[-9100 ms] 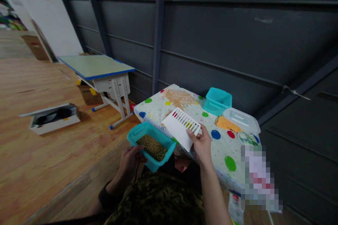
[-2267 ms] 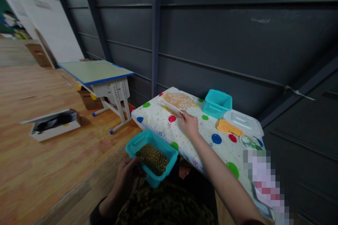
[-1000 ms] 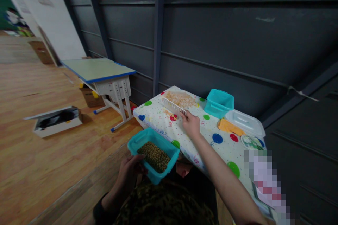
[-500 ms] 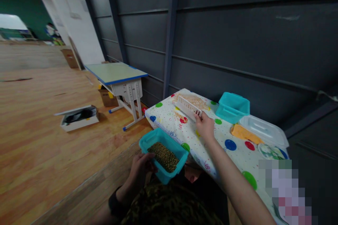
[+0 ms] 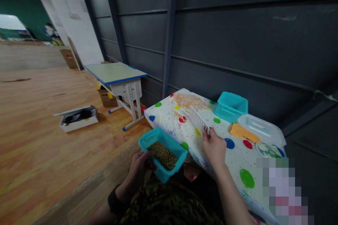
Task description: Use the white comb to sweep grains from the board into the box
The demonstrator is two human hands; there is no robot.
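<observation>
My left hand [image 5: 139, 160] grips the near corner of a teal tub [image 5: 161, 153] filled with green beans, held beside the table's front edge. My right hand [image 5: 214, 147] is closed on a white slotted scoop [image 5: 198, 122], raised edge-on over the balloon-print tablecloth [image 5: 237, 158]. A pile of pale yellow beans [image 5: 190, 100] lies at the table's far left end, with a small scatter [image 5: 178, 115] nearer me.
A second teal tub [image 5: 231, 106] stands at the back by the grey wall. Beside it are a clear lidded container [image 5: 261, 129], an orange cloth [image 5: 242, 132] and a patterned plate [image 5: 268, 149]. A school desk [image 5: 116, 74] and an open cardboard box [image 5: 77, 118] sit on the wooden floor at left.
My right hand has pulled the white scoop back from the yellow bean pile toward me. The left hand still holds the tub of green beans in the same place.
</observation>
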